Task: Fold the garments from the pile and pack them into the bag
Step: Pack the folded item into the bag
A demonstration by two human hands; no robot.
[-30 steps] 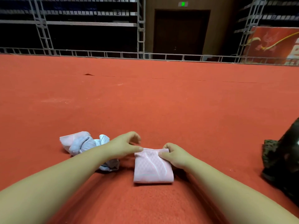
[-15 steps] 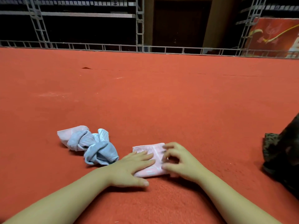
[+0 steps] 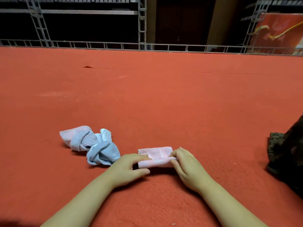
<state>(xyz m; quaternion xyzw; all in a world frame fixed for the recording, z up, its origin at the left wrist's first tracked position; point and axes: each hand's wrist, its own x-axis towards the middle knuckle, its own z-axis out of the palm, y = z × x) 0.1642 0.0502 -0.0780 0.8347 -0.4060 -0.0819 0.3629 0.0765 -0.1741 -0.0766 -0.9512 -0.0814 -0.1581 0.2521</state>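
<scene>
Both hands — left hand (image 3: 127,167), right hand (image 3: 185,163) — now pinch the pink garment (image 3: 155,157), folded smaller than before — nearly bag-ready, pile (image 3: 91,145) at ten o'clock.

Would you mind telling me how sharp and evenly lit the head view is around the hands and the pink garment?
Head view: both hands, left hand and right hand, and the pink garment are sharp with soft shadows; the railing bows from wide-angle distortion; the background is dim.
</scene>
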